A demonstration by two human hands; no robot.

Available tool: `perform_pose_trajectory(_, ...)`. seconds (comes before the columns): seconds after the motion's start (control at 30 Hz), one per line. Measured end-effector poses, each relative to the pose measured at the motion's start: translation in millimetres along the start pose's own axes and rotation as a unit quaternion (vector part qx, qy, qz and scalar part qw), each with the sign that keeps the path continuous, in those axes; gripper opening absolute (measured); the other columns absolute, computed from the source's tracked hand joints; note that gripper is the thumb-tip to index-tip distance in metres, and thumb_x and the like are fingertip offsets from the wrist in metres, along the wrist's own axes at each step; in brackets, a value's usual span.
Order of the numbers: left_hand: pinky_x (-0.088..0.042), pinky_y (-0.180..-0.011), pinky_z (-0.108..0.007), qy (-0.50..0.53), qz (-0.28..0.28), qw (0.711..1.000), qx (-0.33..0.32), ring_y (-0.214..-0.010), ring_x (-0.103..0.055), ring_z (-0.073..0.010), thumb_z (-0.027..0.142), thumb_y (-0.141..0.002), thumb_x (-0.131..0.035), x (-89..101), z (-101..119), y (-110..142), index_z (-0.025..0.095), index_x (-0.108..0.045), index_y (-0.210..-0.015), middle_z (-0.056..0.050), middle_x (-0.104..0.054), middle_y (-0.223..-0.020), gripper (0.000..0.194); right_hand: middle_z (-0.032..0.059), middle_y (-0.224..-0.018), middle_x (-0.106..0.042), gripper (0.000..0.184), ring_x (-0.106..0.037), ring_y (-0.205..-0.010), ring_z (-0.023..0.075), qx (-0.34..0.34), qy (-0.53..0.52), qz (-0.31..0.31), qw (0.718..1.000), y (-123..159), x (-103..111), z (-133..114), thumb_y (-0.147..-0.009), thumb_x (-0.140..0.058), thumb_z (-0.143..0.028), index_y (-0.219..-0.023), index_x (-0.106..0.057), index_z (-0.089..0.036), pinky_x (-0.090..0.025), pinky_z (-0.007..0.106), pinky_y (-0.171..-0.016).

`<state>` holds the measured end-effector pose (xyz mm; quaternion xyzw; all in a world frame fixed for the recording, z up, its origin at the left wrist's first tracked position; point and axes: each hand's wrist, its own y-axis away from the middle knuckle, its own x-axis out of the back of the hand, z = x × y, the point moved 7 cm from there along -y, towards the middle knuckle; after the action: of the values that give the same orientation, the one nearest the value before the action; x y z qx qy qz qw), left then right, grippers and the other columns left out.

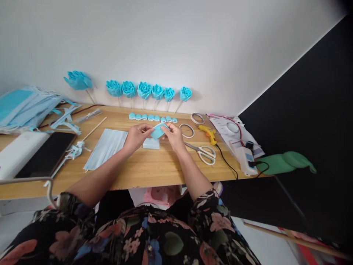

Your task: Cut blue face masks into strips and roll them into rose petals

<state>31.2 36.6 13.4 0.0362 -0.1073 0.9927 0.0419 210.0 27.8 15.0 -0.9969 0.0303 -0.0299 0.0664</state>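
Observation:
Between both hands I hold a small blue piece of mask fabric above the table. My left hand pinches its left edge. The thumb and fingers of my right hand grip its right side. Just below lies a pale blue stack of cut pieces. Behind my hands runs a row of small folded blue petals. A flat face mask lies left of my left hand, partly behind that forearm. Scissors with white handles rest to the right of my right hand.
Several blue fabric flowers on sticks lean against the wall. Tape rolls, a yellow glue gun and a power strip are at right. Masks, a phone and a white box lie at left.

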Motion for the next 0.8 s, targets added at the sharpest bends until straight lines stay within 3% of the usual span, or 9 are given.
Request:
perform_pose_trajectory(0.23,-0.053,-0.072,-0.029,-0.001,-0.028,0.999,-0.027,-0.078,-0.068,-0.0177,0.044,-0.075,-0.079,-6.2,9,0,0.019,-0.072,-0.095,-0.004,-0.074,-0.087,0.032,-0.0020,-0.069,-0.061,0.039,-0.054,-0.060,0.0131,0.044,0.050,-0.024,0.998,5,-4,-9,-0.079,-0.070,-0.060,-0.083,-0.069,-0.021,-0.048,0.026,-0.054)
perform_pose_trajectory(0.33,-0.052,-0.076,-0.029,-0.035,-0.016,0.998,-0.056,-0.080,-0.067,-0.0176,0.043,-0.079,-0.076,-4.8,16,1,0.020,-0.074,-0.089,-0.004,-0.074,-0.086,0.025,-0.0024,-0.067,-0.058,0.038,-0.051,-0.059,0.0120,0.057,0.098,-0.032,0.993,9,-7,-13,-0.081,-0.069,-0.059,-0.078,-0.068,-0.021,-0.046,0.025,-0.055)
perform_pose_trajectory(0.53,-0.050,-0.069,-0.026,0.054,0.016,0.996,-0.064,-0.085,-0.065,-0.0180,0.041,-0.073,-0.080,1.4,17,0,0.020,-0.075,-0.074,-0.005,-0.074,-0.092,0.022,-0.0016,-0.080,-0.064,0.048,-0.055,-0.066,0.0137,0.020,0.019,-0.048,0.998,6,-10,-5,-0.071,-0.078,-0.055,-0.106,-0.066,-0.024,-0.048,0.024,-0.055)
perform_pose_trajectory(0.7,-0.039,-0.046,-0.024,0.114,0.020,0.993,0.000,-0.056,-0.051,-0.0092,0.040,-0.067,-0.085,2.7,15,-2,0.018,-0.073,-0.073,-0.004,-0.072,-0.088,0.026,0.0019,-0.082,-0.066,0.031,-0.058,-0.073,0.0165,0.043,0.059,-0.042,0.996,3,-6,-3,-0.076,-0.072,-0.049,-0.085,-0.065,-0.020,-0.047,0.027,-0.061)
perform_pose_trajectory(0.8,-0.039,-0.043,-0.024,0.131,0.013,0.991,0.014,-0.055,-0.050,-0.0094,0.042,-0.066,-0.086,2.6,15,-2,0.017,-0.070,-0.073,-0.002,-0.068,-0.080,0.030,0.0013,-0.079,-0.066,0.028,-0.056,-0.074,0.0161,0.073,0.125,-0.023,0.989,3,-4,-9,-0.078,-0.070,-0.047,-0.076,-0.062,-0.020,-0.046,0.029,-0.068)
